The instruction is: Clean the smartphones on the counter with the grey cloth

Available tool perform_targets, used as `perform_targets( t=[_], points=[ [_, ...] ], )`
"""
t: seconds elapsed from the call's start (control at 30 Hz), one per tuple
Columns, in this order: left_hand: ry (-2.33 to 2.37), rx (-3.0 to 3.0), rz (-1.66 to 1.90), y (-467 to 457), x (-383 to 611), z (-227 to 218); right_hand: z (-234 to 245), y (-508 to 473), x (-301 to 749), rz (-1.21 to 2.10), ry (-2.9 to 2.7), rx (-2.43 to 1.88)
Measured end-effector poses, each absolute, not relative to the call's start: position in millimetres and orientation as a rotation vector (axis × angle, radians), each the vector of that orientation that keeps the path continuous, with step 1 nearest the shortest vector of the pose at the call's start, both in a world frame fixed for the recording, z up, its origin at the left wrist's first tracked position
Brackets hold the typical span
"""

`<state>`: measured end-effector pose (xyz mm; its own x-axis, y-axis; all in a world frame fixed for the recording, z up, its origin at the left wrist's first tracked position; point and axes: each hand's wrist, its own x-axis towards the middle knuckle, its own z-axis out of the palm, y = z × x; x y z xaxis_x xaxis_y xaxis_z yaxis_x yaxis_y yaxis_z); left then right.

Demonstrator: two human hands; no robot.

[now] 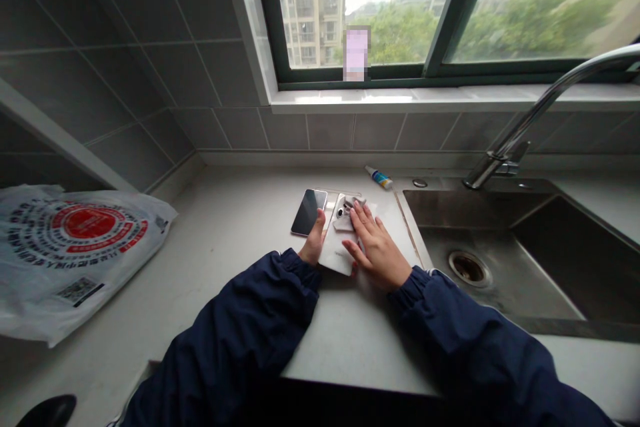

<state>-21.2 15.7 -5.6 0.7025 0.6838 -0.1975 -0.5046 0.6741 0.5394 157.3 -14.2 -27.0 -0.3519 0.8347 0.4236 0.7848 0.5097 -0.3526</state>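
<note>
Fingers [361, 219] of the right hand [380, 250] lie almost flat and slightly apart from each other on a white flat box [336, 255]. They press from above and do not clamp it. Their tips touch or nearly touch a small pale piece with round holes [347, 210], perhaps a phone part, but it is too small to tell exactly. The left hand [314, 247] stands on its side against the left edge of the box, with the thumb upward. Its other fingers are hidden, so one cannot tell if they grip the box. The box lies on a pale stone countertop [240, 233], near the front edge. Just beside it is a smartphone [309, 212] with a dark screen, close to the left hand. Farther back lies a small tube with a blue band [379, 177]. To the right is a stainless steel sink [480, 260] with a curved faucet [500, 163], and far to the left lies a white plastic bag [65, 253] with red print.
</note>
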Motion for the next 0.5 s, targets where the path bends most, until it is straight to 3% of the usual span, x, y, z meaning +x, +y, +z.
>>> perform_targets(
  t=[0.5],
  points=[
    [0.422,0.403,0.802,16,-20,-6,-18,-25,150,0.198,-2.405,-1.130]
  ],
)
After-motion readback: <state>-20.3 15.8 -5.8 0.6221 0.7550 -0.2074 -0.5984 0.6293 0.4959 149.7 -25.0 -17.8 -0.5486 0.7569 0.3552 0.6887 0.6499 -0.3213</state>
